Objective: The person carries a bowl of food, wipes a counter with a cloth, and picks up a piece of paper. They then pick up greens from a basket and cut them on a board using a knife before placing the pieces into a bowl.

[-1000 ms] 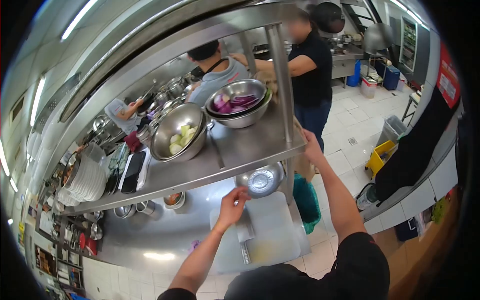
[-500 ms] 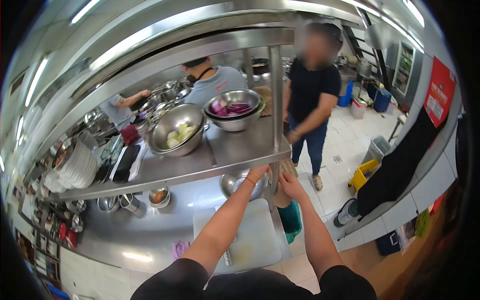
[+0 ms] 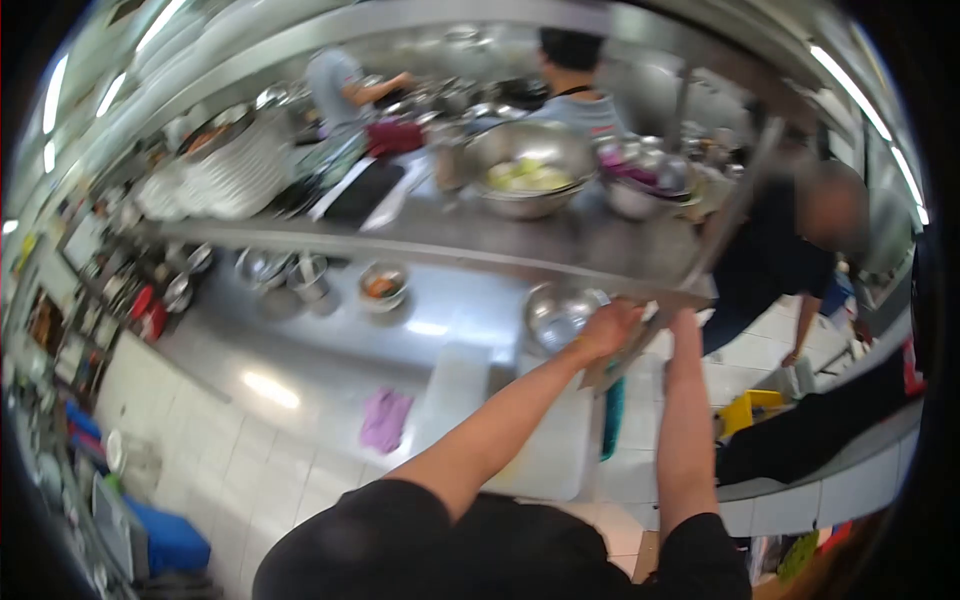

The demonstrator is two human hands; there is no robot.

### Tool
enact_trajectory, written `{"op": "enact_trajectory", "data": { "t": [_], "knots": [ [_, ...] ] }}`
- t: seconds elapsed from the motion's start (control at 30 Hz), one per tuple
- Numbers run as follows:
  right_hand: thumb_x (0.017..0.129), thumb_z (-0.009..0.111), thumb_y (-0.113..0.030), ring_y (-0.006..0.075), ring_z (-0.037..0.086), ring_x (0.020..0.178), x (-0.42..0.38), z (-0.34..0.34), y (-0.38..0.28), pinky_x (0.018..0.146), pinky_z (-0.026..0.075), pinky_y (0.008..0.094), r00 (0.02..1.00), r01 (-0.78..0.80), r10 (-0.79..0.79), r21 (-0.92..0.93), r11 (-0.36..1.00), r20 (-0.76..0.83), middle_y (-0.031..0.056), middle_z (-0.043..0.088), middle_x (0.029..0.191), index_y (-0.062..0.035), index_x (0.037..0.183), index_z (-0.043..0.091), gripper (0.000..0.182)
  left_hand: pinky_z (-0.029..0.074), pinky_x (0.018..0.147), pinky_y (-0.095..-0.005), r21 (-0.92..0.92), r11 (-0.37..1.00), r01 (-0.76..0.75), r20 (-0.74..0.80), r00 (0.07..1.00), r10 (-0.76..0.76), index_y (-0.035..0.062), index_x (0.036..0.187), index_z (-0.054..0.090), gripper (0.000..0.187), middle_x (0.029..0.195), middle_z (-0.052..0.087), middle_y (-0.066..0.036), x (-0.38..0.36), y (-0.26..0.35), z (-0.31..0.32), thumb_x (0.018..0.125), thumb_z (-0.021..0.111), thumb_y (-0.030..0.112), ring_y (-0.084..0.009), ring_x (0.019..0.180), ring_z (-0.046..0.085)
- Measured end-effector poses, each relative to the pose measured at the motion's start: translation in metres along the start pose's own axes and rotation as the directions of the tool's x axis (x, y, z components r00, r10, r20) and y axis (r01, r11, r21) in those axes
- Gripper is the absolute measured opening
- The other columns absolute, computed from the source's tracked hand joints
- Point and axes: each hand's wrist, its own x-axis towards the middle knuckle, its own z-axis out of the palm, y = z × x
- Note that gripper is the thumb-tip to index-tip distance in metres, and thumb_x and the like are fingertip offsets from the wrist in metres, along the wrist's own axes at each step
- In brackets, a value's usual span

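Note:
My left hand point(image 3: 612, 328) reaches to the front right corner of the steel shelf point(image 3: 570, 265), close beside its post. Motion blur smears its fingers, so its grip does not show. A brown sheet-like piece point(image 3: 598, 376) shows just under this hand; I cannot make out whether it is held. My right arm stretches up on the other side of the post, and the shelf corner hides most of my right hand point(image 3: 684, 318). A steel bowl point(image 3: 565, 318) sits on the counter left of my left hand. Below my forearm lies a white cutting board point(image 3: 545, 455).
On the shelf stand a bowl of pale cut vegetables point(image 3: 528, 178), a bowl with purple onion point(image 3: 640, 180) and stacked white plates point(image 3: 235, 170). A purple cloth point(image 3: 385, 420) lies on the counter. A person in black point(image 3: 770, 250) bends near a yellow bucket point(image 3: 748, 410) at right.
My view has swung right and tilted, so the shelf and counter sit differently in it. The person in black has gone from standing to bending down. Both my hands stay by the shelf post.

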Motion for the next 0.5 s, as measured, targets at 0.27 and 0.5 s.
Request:
{"op": "enact_trajectory", "data": {
  "t": [0.27, 0.5],
  "knots": [
    [0.096, 0.059, -0.029, 0.0188, 0.058, 0.1, 0.01, 0.006, 0.015, 0.083, 0.051, 0.0364, 0.984, 0.164, -0.144, -0.232, 0.959, 0.1, 0.0054, 0.059, 0.11, -0.0101, 0.126, 0.053, 0.036, 0.047, 0.085, -0.0525, 0.005, 0.998, 0.055, 0.038, 0.998, -0.055, 0.0008, 0.118, 0.043, 0.045, 0.1, 0.063, -0.032, -0.041, 0.011, 0.002, 0.098, 0.045, 0.041, -0.0482, 0.098, 0.061],
    [0.097, 0.058, -0.032, 0.0204, 0.058, 0.1, 0.021, -0.035, 0.006, 0.082, 0.051, 0.037, 0.86, 0.509, -0.347, -0.661, 0.551, 0.373, 0.0059, 0.058, 0.109, -0.0101, 0.126, 0.051, 0.037, 0.048, 0.081, -0.0494, -0.048, 0.992, -0.118, -0.027, 0.993, 0.117, -0.0002, 0.105, 0.052, 0.027, 0.102, 0.063, -0.025, -0.12, -0.039, -0.031, 0.092, 0.058, 0.023, -0.0433, 0.095, 0.061]
  ]
}}
